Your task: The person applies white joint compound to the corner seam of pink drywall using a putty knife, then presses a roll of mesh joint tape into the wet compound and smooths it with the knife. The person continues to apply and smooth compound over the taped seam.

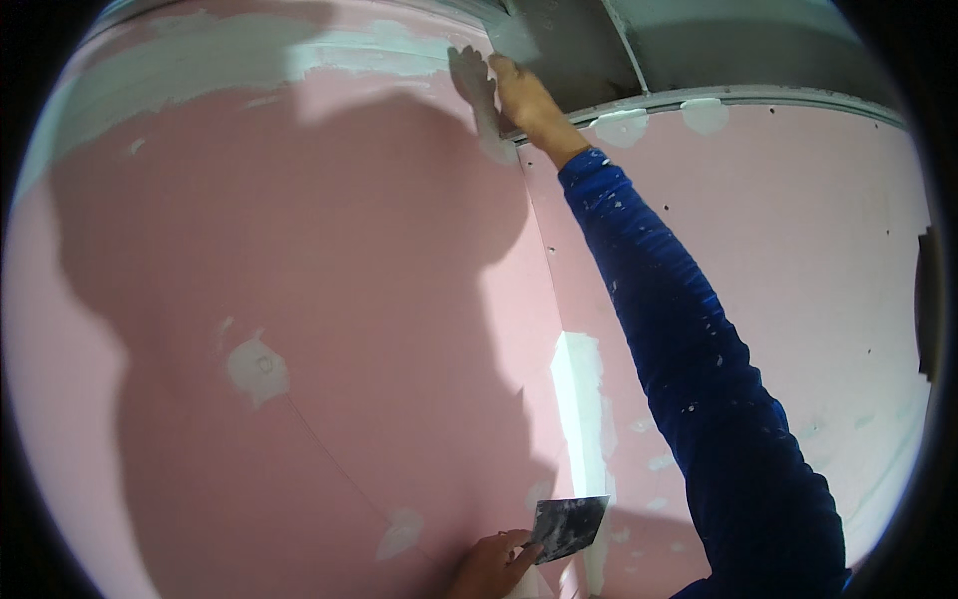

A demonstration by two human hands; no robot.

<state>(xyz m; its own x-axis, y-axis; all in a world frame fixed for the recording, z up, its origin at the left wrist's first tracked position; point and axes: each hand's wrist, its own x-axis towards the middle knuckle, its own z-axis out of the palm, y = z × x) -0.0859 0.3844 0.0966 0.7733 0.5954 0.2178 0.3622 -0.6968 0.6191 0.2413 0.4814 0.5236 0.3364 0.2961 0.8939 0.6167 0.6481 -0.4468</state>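
High in the corner where two pink drywall panels meet, my right hand (526, 98) reaches up at the end of a blue, paint-flecked sleeve. Its fingers are curled at the top of the left panel (329, 260); whatever may be in them is too small to tell. Low down, my left hand (491, 565) grips a putty knife (571, 525) with a wide, dark, smeared blade. The blade is in front of a white band of joint compound (581, 419) that covers the lower part of the corner seam. Above that band the seam is a bare thin line.
A metal track (758, 97) runs along the right panel's top edge, with a grey surface above it. Pale compound covers the left panel's upper joint (220, 62) and a round patch (258, 369). A dark object (928, 304) stands at the right rim. My shadow darkens the left panel.
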